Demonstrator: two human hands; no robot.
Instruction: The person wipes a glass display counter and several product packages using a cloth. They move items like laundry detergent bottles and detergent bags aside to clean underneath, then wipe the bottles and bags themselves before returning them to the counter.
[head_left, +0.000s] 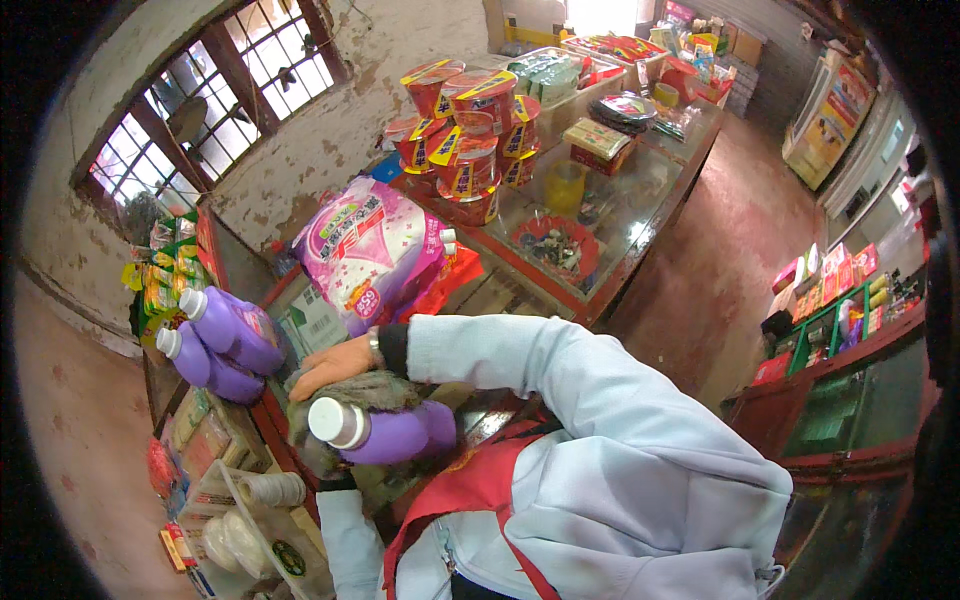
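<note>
A purple plastic bottle (401, 435) with a white screw cap lies tilted in front of my body, its cap towards the left. My right hand (337, 365) rests on a grey-brown cloth (379, 391) draped along the bottle's upper side, fingers bent over it. Below the cap, my left hand (322, 457) is mostly covered by the same cloth, so its grip is hidden. Two more purple bottles (244, 334) with white caps stand close together to the left. Beyond my right hand sits a large pink and purple bag of washing powder (375, 247).
Stacked instant-noodle tubs (480, 105) stand on a glass-topped counter (495, 236), near a red dish (589, 251). At lower left, a clear plastic bin (240, 491) holds a string roll (274, 489). Goods fill a green rack (832, 315) at right.
</note>
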